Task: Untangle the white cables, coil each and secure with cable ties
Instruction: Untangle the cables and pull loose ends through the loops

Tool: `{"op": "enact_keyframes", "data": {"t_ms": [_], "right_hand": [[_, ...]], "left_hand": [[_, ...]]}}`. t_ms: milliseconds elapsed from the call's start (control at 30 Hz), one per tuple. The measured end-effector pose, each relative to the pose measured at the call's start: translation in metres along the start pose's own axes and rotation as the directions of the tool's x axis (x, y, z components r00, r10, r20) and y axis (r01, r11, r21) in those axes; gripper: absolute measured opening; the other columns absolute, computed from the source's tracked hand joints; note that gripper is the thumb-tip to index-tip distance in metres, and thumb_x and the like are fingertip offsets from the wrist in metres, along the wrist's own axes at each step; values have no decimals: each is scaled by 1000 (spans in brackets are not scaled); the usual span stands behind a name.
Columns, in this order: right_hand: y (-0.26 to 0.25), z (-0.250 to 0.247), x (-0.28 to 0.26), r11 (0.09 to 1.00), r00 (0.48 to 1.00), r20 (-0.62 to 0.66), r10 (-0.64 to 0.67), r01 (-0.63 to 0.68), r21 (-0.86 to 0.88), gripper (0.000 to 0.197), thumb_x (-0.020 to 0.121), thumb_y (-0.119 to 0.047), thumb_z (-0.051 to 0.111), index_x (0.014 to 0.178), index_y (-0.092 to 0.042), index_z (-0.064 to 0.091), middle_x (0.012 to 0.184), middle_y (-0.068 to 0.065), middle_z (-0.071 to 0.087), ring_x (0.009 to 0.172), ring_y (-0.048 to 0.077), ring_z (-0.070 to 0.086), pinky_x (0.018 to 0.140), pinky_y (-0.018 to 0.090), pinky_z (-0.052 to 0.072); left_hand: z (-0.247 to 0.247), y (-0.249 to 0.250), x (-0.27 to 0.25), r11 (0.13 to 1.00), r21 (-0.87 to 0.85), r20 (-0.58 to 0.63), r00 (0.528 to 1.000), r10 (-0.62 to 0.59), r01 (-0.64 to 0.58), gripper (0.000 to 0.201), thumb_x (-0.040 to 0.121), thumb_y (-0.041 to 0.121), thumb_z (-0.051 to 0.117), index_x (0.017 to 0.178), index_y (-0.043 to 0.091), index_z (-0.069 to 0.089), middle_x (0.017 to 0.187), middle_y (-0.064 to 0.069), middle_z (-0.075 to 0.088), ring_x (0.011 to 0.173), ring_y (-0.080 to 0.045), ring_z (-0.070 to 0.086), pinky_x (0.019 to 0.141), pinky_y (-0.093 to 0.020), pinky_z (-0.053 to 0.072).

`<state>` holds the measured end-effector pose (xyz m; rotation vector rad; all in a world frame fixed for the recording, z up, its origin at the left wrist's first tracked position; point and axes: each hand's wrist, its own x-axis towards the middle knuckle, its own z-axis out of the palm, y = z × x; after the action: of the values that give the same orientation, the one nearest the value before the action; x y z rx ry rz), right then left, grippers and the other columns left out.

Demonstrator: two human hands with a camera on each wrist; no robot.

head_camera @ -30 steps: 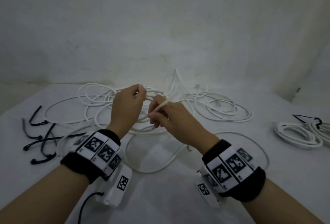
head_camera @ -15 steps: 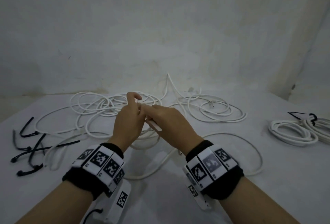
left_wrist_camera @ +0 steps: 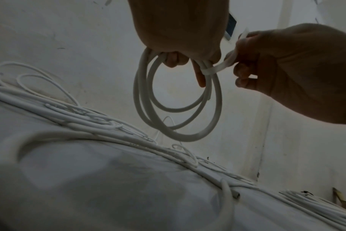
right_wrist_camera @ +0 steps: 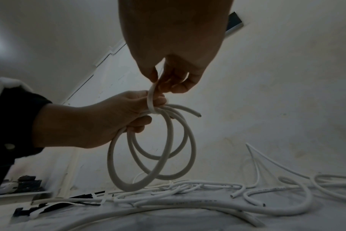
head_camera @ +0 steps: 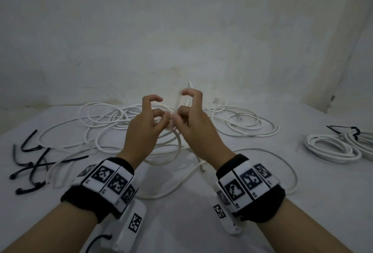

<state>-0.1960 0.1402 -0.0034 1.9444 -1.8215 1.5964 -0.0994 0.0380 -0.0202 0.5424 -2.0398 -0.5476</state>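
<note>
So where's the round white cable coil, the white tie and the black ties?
Round white cable coil (left_wrist_camera: 180,136): left wrist view, bottom curve.
White plastic tie (left_wrist_camera: 220,67): left wrist view, flat strap.
Black plastic ties (head_camera: 30,169): head view, crossing strips.

White cables (head_camera: 238,129), black ties (head_camera: 36,164), black-and-white checkered wristbands (head_camera: 109,180).

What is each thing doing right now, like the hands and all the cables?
left hand: grips the small coil, held up off the table.
right hand: pinches the white tie.
small coil: wound in loops, hanging.
white tie: wrapped around the coil.
loose white cables: still tangled on the table.
finished coils: bundled, one tied in black.
black ties: loose, unused.
</note>
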Motion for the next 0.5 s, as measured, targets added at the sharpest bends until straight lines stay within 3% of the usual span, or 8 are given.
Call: {"op": "enact_keyframes", "data": {"t_ms": [100,167,300,400,500], "right_hand": [[1,2,0,996,999,-7,53,-54,-71,32,97,-18,46,123,-13,29,75,-2,62,64,17,60,57,31,47],[3,3,0,978,996,1,87,-85,-193,34,98,-20,42,130,-13,36,82,0,62,69,15,57,57,27,42],[7,1,2,942,996,-37,80,-88,-325,40,101,-18,34,139,-12,43,110,10,65,98,20,60,80,26,43],[8,0,3,930,988,-133,-76,22,-367,34,100,-16,42,130,-6,54,99,17,69,87,28,65,79,36,52],[10,4,2,927,952,-227,-205,114,-358,25,91,-17,55,108,-3,68,81,15,72,69,28,69,63,41,57]], "left_hand": [[2,7,-1,999,27,6,999,36,-37,28,94,27,52,117,19,36,70,27,56,67,-11,66,65,-35,50],[4,9,-2,998,46,27,998,51,-52,32,95,26,52,120,16,37,72,28,54,66,-15,66,65,-35,49],[10,8,0,996,55,0,997,76,-76,38,94,23,52,126,15,34,68,26,58,60,-7,63,56,-24,46],[11,6,1,998,31,-53,997,50,-48,47,94,21,51,135,15,27,71,24,60,60,1,62,52,-15,42],[10,7,0,999,22,-63,997,40,-39,52,96,23,50,139,15,22,80,14,66,63,-5,63,54,-20,44]]}}
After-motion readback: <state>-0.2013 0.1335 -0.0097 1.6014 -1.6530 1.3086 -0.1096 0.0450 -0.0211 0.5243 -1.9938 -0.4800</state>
